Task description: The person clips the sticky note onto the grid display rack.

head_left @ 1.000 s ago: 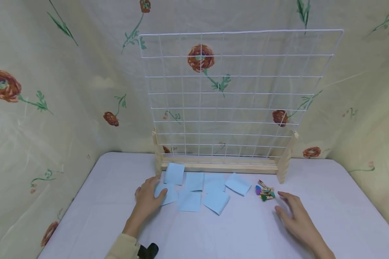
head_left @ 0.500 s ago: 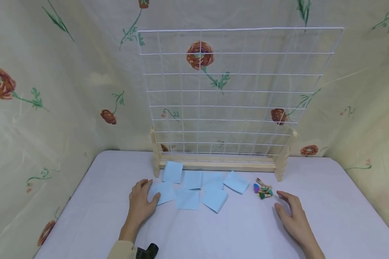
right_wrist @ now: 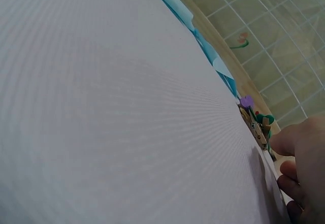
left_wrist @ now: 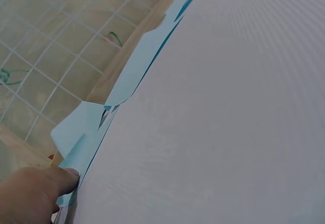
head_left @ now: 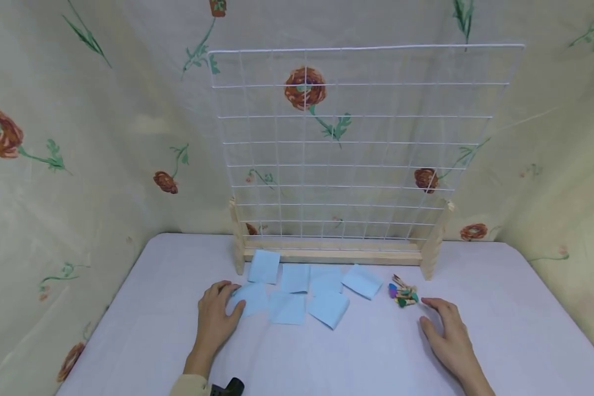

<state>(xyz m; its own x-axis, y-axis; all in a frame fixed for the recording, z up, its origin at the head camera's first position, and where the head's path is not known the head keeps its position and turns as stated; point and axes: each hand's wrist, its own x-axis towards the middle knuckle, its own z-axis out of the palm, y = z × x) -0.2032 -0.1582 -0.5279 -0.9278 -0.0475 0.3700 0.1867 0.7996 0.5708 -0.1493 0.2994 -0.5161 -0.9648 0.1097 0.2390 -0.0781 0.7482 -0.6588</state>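
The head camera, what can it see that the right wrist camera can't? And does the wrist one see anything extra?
Only the head view shows the left hand touching a blue paper, the beige sleeve, a black thing by that wrist, and the top edge of the wire grid.

Only the right wrist view shows the wooden clips close up from low down, with a bit of metal on one.

Both show the right hand, clips, blue papers, wire grid, wooden bar and white cloth.
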